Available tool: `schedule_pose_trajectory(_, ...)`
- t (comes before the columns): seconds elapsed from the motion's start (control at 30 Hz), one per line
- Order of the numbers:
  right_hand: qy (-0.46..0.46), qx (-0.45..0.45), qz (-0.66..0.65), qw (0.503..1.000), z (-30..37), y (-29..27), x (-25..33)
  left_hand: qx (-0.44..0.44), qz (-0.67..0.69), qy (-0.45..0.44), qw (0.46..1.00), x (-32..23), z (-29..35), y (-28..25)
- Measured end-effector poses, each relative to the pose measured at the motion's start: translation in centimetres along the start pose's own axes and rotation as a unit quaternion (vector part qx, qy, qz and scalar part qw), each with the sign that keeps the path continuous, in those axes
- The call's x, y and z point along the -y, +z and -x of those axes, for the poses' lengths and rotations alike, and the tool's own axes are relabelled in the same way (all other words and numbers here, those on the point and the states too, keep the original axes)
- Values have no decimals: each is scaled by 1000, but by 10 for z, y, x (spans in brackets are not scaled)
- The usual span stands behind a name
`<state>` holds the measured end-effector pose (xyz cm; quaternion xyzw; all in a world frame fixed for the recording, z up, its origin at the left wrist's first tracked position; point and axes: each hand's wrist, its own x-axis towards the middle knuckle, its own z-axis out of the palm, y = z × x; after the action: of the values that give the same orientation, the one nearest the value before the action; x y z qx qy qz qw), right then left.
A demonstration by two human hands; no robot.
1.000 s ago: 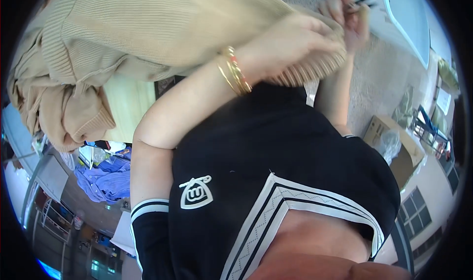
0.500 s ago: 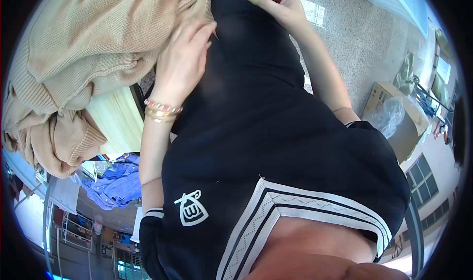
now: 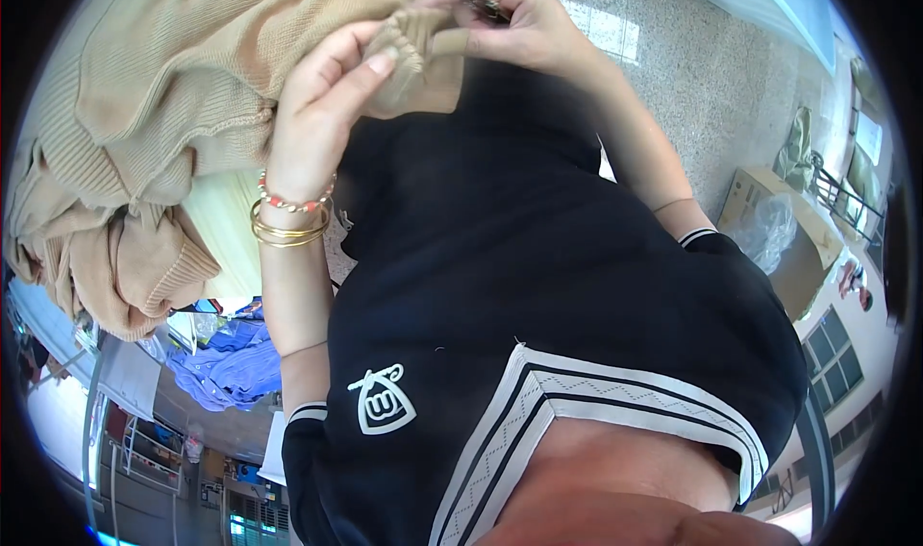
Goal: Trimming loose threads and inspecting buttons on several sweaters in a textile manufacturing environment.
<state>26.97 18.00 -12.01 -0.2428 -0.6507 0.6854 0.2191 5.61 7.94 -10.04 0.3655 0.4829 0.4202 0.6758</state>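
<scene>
A tan knitted sweater is spread over the upper left and across my lap. My left hand pinches a gathered, ribbed edge of it between thumb and fingers, lifted above my dark clothes. In my right hand is a small dark pair of thread snips, its pointed blades aimed left over the lifted knit. A yellowish wrap covers my right thumb, which lies against the fabric. How far apart the blades are cannot be made out.
Under the sweater on the left lies pale yellow fabric. Blue clothing sits lower left. On the right stands a cardboard box with clear plastic in it, on a speckled floor. Another person is small at the far right.
My left hand has raised a gathered edge of the sweater. My right hand has come left and down with the snips, meeting the fabric beside my left hand.
</scene>
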Motion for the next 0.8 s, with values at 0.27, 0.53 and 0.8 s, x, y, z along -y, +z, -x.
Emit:
schedule_pose_trajectory(0.27, -277, 132, 94, 947, -52, 7, 54, -159, -337, 250, 894, -74, 58, 2)
schedule_pose_trajectory(0.53, -251, 105, -69, 960, -79, 55, 126, -436, -385, 344, 738, -46, 105, -49)
schedule_pose_trajectory(0.8, -325, 26, -261, 908, -80, 77, 147, -7, -182, 353, 918, -97, 121, -23)
